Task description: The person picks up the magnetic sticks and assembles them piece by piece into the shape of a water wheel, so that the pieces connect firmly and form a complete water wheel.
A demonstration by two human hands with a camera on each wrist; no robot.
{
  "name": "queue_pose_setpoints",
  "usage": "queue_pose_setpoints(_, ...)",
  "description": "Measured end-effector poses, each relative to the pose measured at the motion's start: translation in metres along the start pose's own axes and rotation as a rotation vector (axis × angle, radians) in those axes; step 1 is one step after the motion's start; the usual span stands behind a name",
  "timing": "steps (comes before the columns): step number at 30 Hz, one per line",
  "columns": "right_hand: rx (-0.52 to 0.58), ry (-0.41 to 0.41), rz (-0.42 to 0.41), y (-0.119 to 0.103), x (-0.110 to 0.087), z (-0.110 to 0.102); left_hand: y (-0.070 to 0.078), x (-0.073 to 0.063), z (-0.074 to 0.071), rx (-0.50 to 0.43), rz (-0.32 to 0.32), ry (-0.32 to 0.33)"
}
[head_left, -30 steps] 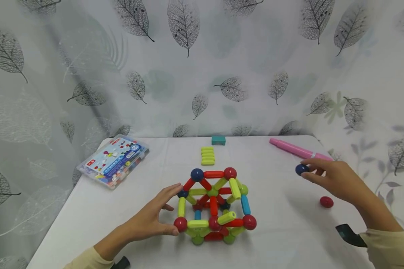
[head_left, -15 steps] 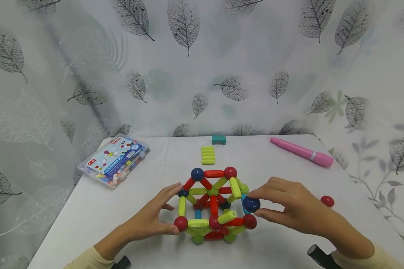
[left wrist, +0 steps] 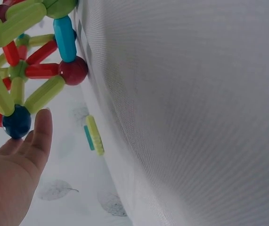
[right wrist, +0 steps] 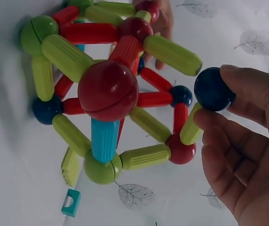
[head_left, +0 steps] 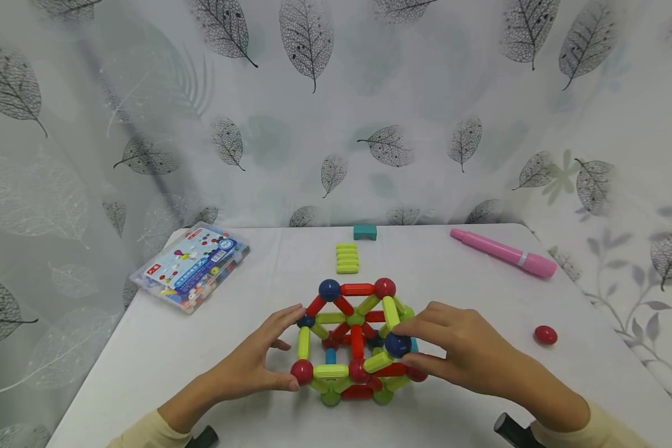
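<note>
A frame of magnetic rods and balls (head_left: 356, 333) in red, yellow-green and blue stands on the white table. My right hand (head_left: 470, 351) pinches a dark blue ball (right wrist: 214, 89) between thumb and fingertips at the frame's right side. In the right wrist view, this ball sits right at the ends of two yellow-green rods (right wrist: 174, 55) that stick out from the frame. On the left, my left hand (head_left: 246, 358) rests against the frame, its fingers spread. Its fingertips are at a blue corner ball (left wrist: 17, 121), its thumb at a red ball (head_left: 302, 372).
A loose red ball (head_left: 546, 335) lies to the right. Behind the frame are several yellow-green rods (head_left: 347, 258) in a stack and a teal block (head_left: 365, 233). A pink marker-shaped object (head_left: 504, 252) lies back right, a clear box of pieces (head_left: 193, 264) back left.
My right hand has carried the blue ball from the right side of the table leftward to the frame's protruding rods. The left hand has stayed in place.
</note>
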State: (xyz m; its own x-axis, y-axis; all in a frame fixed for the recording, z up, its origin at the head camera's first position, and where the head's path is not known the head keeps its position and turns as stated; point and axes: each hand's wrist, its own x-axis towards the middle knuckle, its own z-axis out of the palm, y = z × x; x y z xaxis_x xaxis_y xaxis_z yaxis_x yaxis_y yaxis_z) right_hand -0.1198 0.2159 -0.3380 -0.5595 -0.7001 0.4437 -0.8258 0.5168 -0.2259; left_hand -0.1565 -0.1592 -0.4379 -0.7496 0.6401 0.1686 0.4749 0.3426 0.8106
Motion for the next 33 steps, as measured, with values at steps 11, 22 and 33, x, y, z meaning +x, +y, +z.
queue_pose_setpoints(11,-0.158,0.078,-0.031,-0.008,0.003,0.014,-0.003,0.0,0.0,-0.003,0.014,-0.002)
queue_pose_setpoints(22,-0.306,0.15,-0.087,-0.009,0.006,0.024,-0.003,0.0,-0.001,0.0,0.016,-0.002)
queue_pose_setpoints(33,-0.295,0.157,-0.088,-0.005,0.003,0.017,-0.002,0.001,-0.001,-0.001,0.008,-0.006)
